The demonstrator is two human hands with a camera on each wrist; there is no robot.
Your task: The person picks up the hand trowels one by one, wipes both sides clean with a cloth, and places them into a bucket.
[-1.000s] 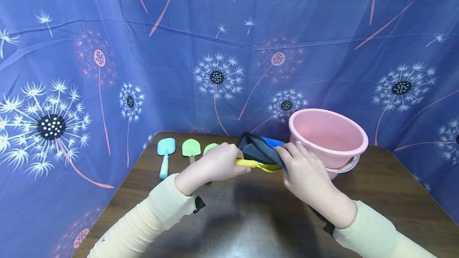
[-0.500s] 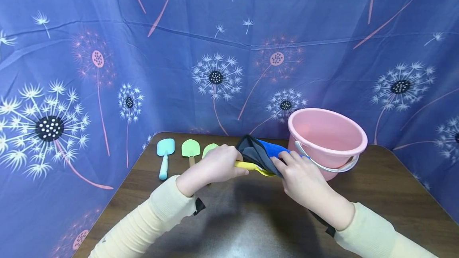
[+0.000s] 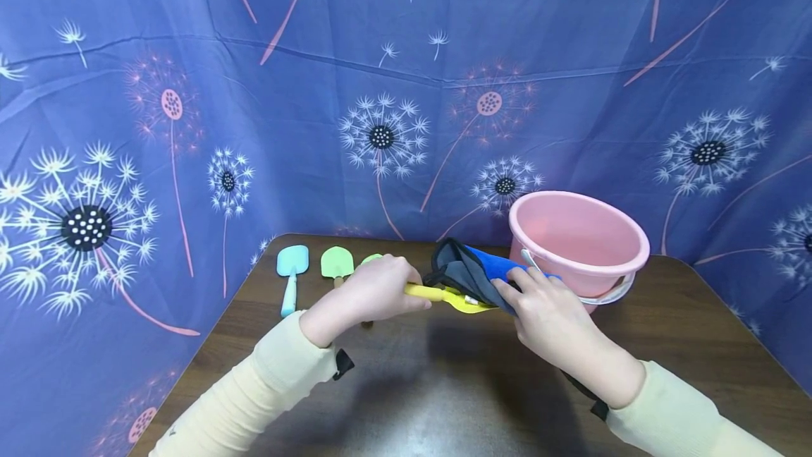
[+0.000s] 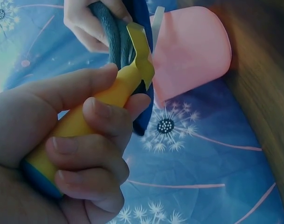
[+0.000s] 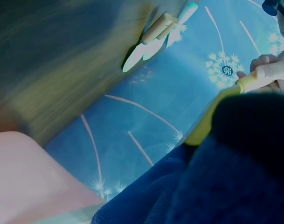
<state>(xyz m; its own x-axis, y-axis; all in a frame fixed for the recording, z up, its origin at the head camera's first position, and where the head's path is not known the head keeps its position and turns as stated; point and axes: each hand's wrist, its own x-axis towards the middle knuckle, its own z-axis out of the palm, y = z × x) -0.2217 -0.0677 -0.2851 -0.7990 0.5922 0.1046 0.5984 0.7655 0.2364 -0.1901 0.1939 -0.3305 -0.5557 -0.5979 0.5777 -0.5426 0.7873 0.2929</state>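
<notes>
My left hand [image 3: 374, 291] grips the yellow handle of a small toy shovel [image 3: 466, 302], its fingers wrapped round it. The left wrist view shows the dark blue end of the handle [image 4: 43, 181] beside the palm. A grey and blue cloth [image 3: 471, 272] with a black edge lies folded over the shovel's blade, hiding part of it. My right hand [image 3: 558, 309] holds this cloth bunched round the blade, above the table. In the right wrist view the dark cloth [image 5: 146, 191] covers much of the lower right, and the right fingers are hidden there.
Close behind my right hand stands a pink bucket [image 3: 580, 228] with a white handle. On the table's [image 3: 406, 400] left lie a light blue shovel [image 3: 293, 259] and two green shovels [image 3: 337, 262] with wooden handles. A blue dandelion-print curtain [image 3: 304, 125] hangs behind.
The left hand has shifted slightly left with the shovel, and more of the yellow blade shows. The right hand and cloth have moved along the blade, ending a little farther right.
</notes>
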